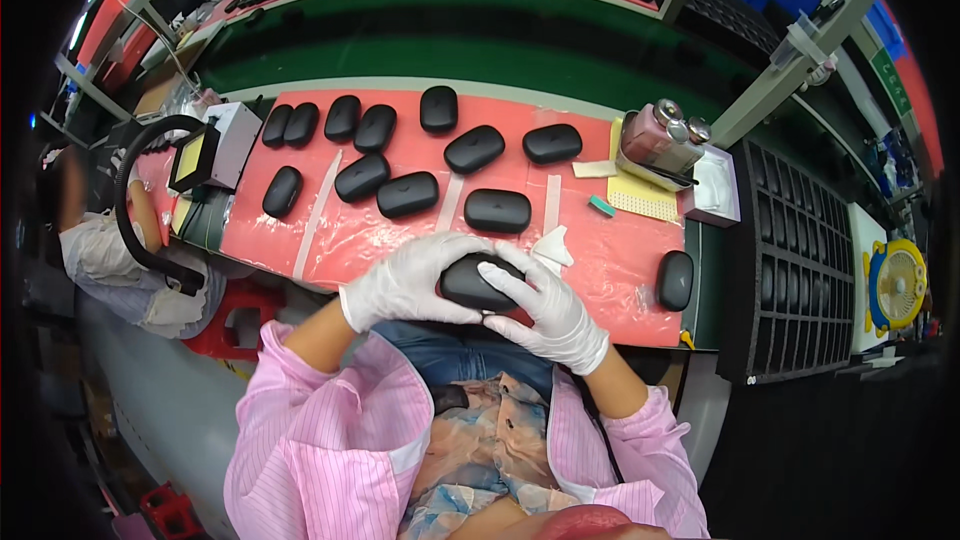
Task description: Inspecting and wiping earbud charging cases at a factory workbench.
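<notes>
Both my hands wear white gloves and meet just off the near edge of the pink-covered table (pixel 395 245). Between them is a smooth black rounded case (pixel 468 283), about palm-sized. My left hand (pixel 410 285) wraps its left side. My right hand (pixel 552 315) grips the right side, fingers lying over the top. Whatever is on the case's underside is hidden. Just beyond it lies a similar black case (pixel 497 210), with a crumpled white cloth (pixel 552 248) to the right. Another case (pixel 675 280) rests near the table's right end.
Several more black cases (pixel 407 195) are spread over the pink mat. At the back right, a metal tray (pixel 655 145) holds bottles beside a white box (pixel 712 185). A black compartment rack (pixel 800 260) and a yellow fan (pixel 895 285) stand right. Left are a grey box (pixel 232 145) and another person's sleeve (pixel 105 250).
</notes>
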A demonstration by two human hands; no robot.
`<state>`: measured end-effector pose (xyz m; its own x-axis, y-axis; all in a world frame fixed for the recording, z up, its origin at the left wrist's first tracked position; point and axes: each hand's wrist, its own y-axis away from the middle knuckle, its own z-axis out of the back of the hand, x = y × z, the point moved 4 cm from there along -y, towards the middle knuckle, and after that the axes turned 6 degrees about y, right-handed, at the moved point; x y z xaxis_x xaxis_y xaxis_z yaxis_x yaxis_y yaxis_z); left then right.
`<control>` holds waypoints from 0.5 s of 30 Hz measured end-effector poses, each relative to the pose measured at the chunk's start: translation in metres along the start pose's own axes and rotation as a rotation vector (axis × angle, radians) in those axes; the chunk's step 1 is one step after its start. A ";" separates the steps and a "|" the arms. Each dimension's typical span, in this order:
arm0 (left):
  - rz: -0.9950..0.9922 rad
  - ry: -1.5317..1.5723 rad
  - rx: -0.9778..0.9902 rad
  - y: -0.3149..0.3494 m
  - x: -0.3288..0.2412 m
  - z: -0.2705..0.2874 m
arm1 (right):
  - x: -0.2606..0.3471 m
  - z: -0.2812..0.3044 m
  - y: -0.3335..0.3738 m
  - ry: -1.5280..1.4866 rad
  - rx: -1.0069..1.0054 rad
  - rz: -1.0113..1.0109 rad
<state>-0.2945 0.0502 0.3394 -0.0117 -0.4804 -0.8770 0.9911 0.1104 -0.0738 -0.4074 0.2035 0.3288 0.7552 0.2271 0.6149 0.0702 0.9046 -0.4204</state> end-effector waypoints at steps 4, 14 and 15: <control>0.151 1.037 -0.401 0.029 0.006 -0.045 | 0.024 -0.012 0.005 -0.043 -0.214 -0.100; 0.248 1.108 -0.414 0.038 0.007 -0.063 | 0.012 -0.018 0.025 -0.373 -0.150 -0.329; 0.303 1.165 -0.403 0.038 0.007 -0.061 | 0.018 -0.017 0.024 -0.324 -0.141 -0.359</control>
<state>-0.2648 0.1041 0.3011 -0.1046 0.6347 -0.7657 0.8664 0.4362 0.2432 -0.3810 0.2230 0.3182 0.4278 0.0306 0.9034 0.3927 0.8939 -0.2162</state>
